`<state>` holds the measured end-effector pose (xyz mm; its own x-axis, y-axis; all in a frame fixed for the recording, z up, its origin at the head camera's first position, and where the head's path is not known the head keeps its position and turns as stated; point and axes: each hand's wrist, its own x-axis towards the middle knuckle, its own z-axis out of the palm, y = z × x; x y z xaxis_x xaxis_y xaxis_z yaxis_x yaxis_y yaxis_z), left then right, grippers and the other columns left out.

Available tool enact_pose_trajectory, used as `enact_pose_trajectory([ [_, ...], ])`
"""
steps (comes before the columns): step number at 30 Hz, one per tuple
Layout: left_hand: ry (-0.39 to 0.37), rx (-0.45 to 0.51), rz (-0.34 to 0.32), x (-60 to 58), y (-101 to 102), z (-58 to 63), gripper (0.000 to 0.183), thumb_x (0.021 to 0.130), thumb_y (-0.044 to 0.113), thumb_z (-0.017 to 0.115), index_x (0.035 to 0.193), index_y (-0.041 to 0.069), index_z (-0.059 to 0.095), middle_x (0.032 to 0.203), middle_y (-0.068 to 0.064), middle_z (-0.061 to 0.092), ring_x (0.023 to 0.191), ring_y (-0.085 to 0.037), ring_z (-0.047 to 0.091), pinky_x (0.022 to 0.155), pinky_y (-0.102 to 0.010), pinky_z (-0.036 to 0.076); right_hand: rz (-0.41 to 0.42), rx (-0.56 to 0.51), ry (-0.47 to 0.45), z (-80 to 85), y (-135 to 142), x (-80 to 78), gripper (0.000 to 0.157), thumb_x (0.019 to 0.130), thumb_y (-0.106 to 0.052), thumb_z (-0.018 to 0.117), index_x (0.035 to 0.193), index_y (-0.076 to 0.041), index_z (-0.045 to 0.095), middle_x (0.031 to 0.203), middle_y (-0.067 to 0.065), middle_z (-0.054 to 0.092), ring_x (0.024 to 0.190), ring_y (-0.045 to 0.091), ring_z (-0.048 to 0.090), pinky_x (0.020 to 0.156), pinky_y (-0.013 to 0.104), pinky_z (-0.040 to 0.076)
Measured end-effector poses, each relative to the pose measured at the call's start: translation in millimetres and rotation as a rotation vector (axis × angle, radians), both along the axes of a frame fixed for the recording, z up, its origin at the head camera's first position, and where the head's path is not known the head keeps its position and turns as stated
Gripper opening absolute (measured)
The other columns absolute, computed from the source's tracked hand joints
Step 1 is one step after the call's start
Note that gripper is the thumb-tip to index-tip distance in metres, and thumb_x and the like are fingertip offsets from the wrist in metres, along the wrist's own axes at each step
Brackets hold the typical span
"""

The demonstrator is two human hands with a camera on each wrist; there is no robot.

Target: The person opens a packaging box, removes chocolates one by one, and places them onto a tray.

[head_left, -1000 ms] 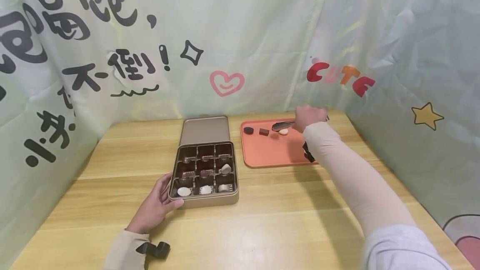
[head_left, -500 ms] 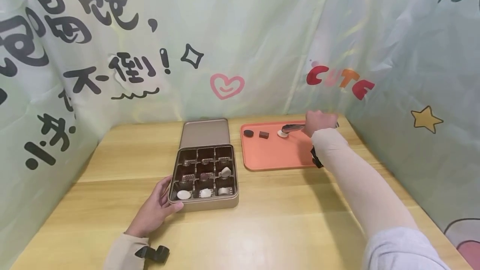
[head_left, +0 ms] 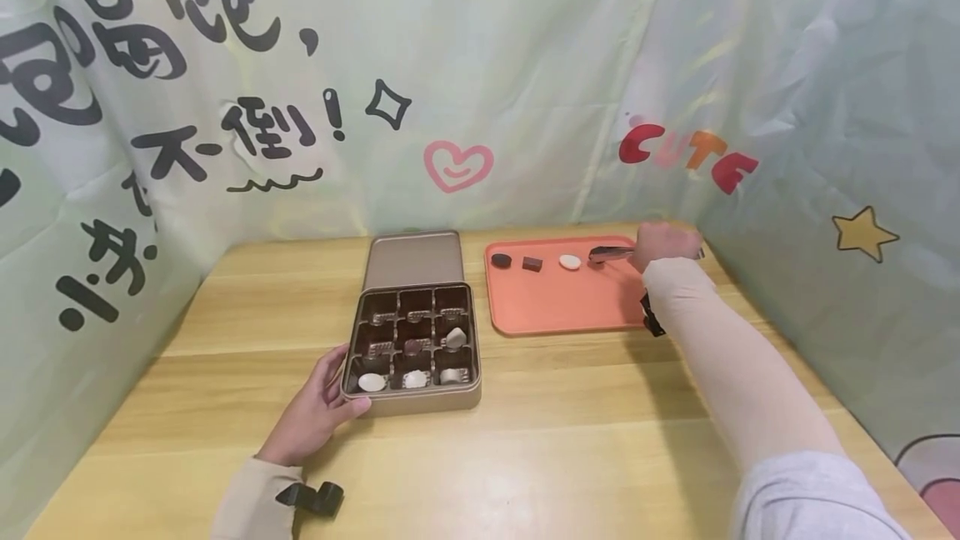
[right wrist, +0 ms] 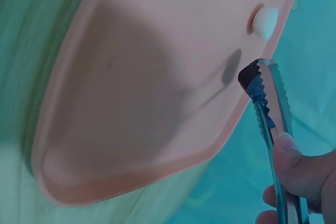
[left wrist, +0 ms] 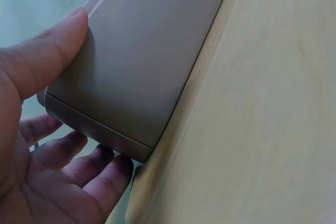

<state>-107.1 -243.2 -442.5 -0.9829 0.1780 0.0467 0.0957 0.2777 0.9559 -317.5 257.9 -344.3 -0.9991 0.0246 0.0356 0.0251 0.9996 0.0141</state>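
My left hand (head_left: 317, 415) holds the front left corner of a brown tin chocolate box (head_left: 420, 404), thumb on its front wall (left wrist: 131, 61) and fingers against its side. White chocolates, among them an oval one (head_left: 372, 382) and a flower-shaped one (head_left: 416, 379), fill its front row. A pale piece (head_left: 455, 338) and a dark one (head_left: 412, 347) sit in the middle row. My right hand (head_left: 666, 245) grips metal tongs (right wrist: 272, 103) over the orange tray (head_left: 555, 307), just right of a white oval chocolate (head_left: 570, 262). Whether the dark tip (right wrist: 249, 80) contains a piece I cannot tell.
On the tray, a dark oval chocolate (head_left: 501, 260) and a brown rectangular one (head_left: 532, 264) lie left of the white one. The box lid (head_left: 415, 261) is behind the box. Printed cloth (head_left: 525, 90) hangs around the wooden table (head_left: 525, 440).
My right hand and the tongs have moved right along the tray, past the white oval chocolate, which is now uncovered. My left hand stays on the box corner.
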Motion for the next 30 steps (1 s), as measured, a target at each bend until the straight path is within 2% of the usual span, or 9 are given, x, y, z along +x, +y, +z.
enact_pose_trajectory([
  [4,0.007,-0.004,-0.003,-2.1,0.8,0.3,0.092,0.086,0.013,0.074,0.152,0.003,0.012,0.157,-0.026,0.012,0.141,-0.042,0.021,0.111,-0.038,0.026,-0.015,-0.014,0.011,-0.5,5.2,-1.2,0.023,0.087,-0.025,0.067,0.089,-0.003,0.072,0.075,0.014,0.067,0.078,0.041,0.062,0.093,0.077,0.032],
  [9,-0.005,-0.001,0.005,-2.6,1.5,0.2,0.091,0.085,0.013,0.075,0.152,0.003,0.013,0.157,-0.025,0.013,0.14,-0.042,0.023,0.11,-0.036,0.028,-0.033,-0.009,0.007,-0.9,5.7,-0.5,0.027,0.089,-0.026,0.067,0.093,0.0,0.07,0.076,0.017,0.067,0.074,0.042,0.062,0.091,0.075,0.036],
  [15,-0.015,0.001,0.011,-0.8,1.1,1.3,0.093,0.084,0.012,0.075,0.152,0.002,0.012,0.157,-0.026,0.014,0.14,-0.042,0.024,0.11,-0.037,0.028,-0.06,-0.01,0.018,-2.7,1.0,3.8,0.028,0.09,-0.024,0.066,0.097,0.002,0.069,0.081,0.021,0.067,0.076,0.042,0.063,0.094,0.076,0.034],
  [23,-0.016,0.011,0.005,-0.9,0.4,0.7,0.093,0.084,0.012,0.075,0.152,0.001,0.012,0.157,-0.026,0.014,0.14,-0.042,0.023,0.11,-0.036,0.028,-0.074,-0.026,0.006,-1.7,0.9,7.4,0.024,0.092,-0.019,0.06,0.095,0.004,0.068,0.081,0.023,0.066,0.075,0.043,0.062,0.095,0.076,0.032],
  [30,-0.012,0.01,0.001,-1.0,0.4,1.0,0.092,0.085,0.012,0.075,0.152,0.001,0.012,0.157,-0.026,0.013,0.141,-0.042,0.022,0.11,-0.036,0.029,-0.071,-0.027,0.029,-1.0,-1.4,6.1,0.029,0.091,-0.026,0.062,0.089,0.002,0.069,0.082,0.025,0.065,0.073,0.046,0.061,0.09,0.075,0.035],
])
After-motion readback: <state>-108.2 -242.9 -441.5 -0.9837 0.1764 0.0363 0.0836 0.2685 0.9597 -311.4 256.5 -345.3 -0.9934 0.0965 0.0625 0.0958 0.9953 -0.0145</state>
